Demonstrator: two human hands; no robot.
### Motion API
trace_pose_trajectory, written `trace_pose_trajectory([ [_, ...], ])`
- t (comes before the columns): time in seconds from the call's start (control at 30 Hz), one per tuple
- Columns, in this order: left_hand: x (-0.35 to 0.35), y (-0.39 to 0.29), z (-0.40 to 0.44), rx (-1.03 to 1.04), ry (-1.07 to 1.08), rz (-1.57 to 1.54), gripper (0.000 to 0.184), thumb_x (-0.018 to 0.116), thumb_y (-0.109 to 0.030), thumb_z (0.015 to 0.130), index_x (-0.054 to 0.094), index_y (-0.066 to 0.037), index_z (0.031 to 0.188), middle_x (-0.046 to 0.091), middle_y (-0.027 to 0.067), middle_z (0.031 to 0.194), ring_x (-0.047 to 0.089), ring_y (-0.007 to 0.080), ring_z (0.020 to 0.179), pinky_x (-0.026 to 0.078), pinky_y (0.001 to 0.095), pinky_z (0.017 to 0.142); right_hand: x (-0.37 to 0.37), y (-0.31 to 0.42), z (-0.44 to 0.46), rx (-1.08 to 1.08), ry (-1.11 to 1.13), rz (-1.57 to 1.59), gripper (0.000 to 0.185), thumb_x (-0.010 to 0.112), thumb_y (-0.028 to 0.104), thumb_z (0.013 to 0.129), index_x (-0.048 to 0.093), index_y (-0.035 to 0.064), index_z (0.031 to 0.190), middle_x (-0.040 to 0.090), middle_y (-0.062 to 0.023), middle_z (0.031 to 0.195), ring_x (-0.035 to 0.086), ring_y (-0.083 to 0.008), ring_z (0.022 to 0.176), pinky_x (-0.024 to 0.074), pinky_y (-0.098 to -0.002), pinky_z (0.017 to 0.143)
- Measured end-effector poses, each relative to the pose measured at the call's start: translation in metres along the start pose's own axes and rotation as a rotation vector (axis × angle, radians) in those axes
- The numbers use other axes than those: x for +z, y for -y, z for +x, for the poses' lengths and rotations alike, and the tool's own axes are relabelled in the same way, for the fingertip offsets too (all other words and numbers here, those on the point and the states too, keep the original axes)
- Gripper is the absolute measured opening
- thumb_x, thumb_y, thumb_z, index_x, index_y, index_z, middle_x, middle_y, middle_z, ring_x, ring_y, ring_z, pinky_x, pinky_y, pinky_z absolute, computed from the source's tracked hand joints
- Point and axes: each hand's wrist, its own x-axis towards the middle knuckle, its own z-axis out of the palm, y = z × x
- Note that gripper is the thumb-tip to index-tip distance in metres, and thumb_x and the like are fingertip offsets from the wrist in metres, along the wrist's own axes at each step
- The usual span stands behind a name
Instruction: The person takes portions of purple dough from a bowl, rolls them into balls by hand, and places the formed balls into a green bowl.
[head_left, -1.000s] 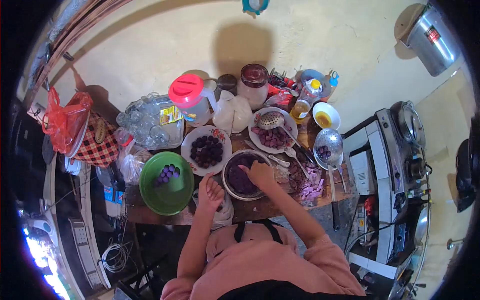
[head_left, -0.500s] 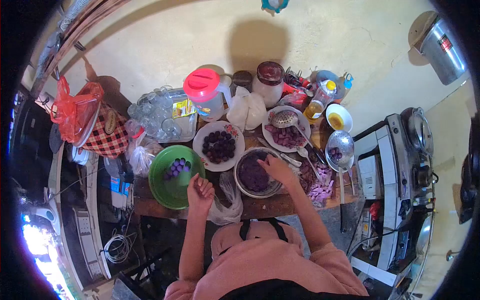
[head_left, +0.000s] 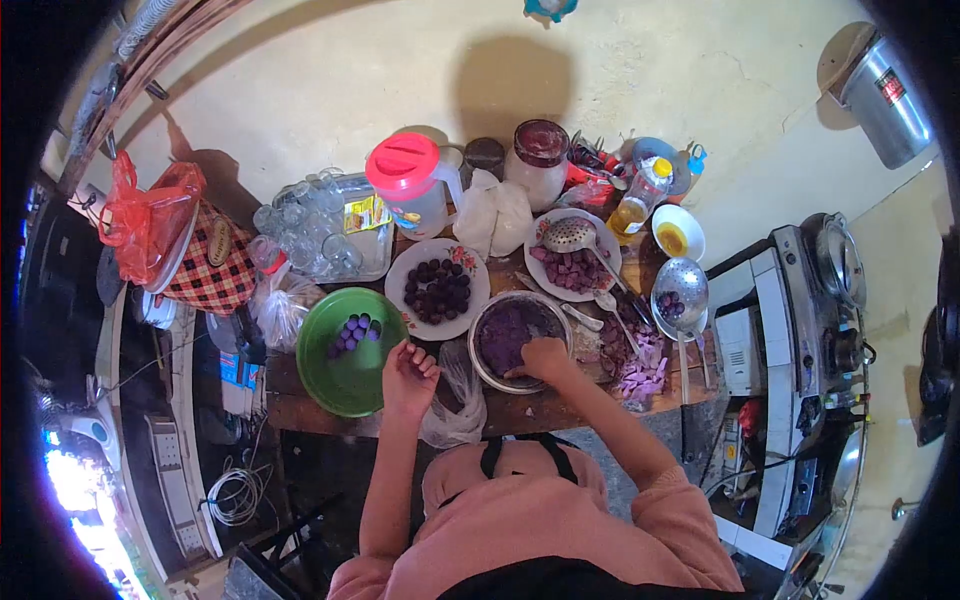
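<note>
Nearest the person, the left hand hangs beside the right edge of the green basin, fingers curled loosely inward; cannot tell whether they hold anything. The right hand is down in the metal bowl, its fingers bent into the purple mash; whether they pinch a piece, cannot tell. Step in hand, by judgement: working or portioning that mash. Next move would seem to call for gathering a small lump and lifting it clear of the rim. Small purple balls sit together in the basin's upper part. Farther off, dark balls on a plate, then a red-lidded pitcher near the wall.
</note>
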Motion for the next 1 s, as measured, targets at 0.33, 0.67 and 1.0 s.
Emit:
trace_pose_trajectory([
  [0.33,-0.003,0.001,0.003,0.012,-0.044,0.003,0.019,0.049,-0.021,0.087,0.049,-0.007,0.073,0.037,0.0007,0.062,0.036,0.0127,0.057,0.033,0.0255,0.052,-0.001,0.006,-0.003,-0.019,0.060,0.022,0.053,0.058,0.054,0.074,0.067,0.0036,0.088,0.065,-0.0153,0.087,0.064,-0.0296,0.084,0.0511,-0.0406,0.070],
  [0.67,0.000,0.016,0.010,-0.009,-0.045,0.044,0.018,0.049,-0.020,0.087,0.049,-0.008,0.074,0.041,0.0010,0.063,0.038,0.0129,0.056,0.034,0.0256,0.052,0.012,0.003,0.000,-0.119,-0.105,0.170,0.042,0.055,0.041,0.081,0.065,0.0005,0.084,0.064,-0.0179,0.081,0.063,-0.0329,0.079,0.0493,-0.0443,0.070],
  [1.0,-0.008,0.020,0.013,-0.013,-0.036,0.054,0.019,0.050,-0.021,0.086,0.050,-0.007,0.073,0.042,0.0020,0.061,0.039,0.0137,0.056,0.035,0.0266,0.052,-0.014,0.010,-0.026,-0.055,-0.316,0.176,0.060,0.047,0.058,0.079,0.063,0.0000,0.071,0.061,-0.0173,0.065,0.062,-0.0338,0.063,0.0497,-0.0416,0.059],
])
